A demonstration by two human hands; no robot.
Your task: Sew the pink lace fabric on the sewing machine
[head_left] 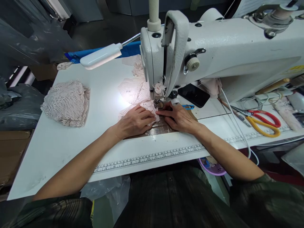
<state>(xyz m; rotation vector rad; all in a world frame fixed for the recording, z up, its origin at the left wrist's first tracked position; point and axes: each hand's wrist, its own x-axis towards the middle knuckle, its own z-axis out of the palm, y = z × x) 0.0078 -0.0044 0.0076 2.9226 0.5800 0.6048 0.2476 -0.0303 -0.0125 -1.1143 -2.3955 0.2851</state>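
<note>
Pale pink lace fabric (135, 88) lies under the needle area of a white sewing machine (152, 63). My left hand (137, 121) rests palm down on the near part of the lace, its fingers close together and curled over the edge. To the right of the presser foot (158, 104), my right hand (179, 117) has its index finger and thumb at the lace's right edge, closed on it. The fingertips of both hands are only a short distance apart. Under my fingers, part of the lace is hidden. A brownish shiny plate (158, 129) lies beneath them.
A folded lace stack (66, 103) sits at left. A lamp (102, 56) lights the lace. Right of the needle lie a black phone (194, 95), a blue-handled tool (188, 107) and red-and-yellow scissors (263, 123). A printed ruler (152, 157) runs along the table's front edge.
</note>
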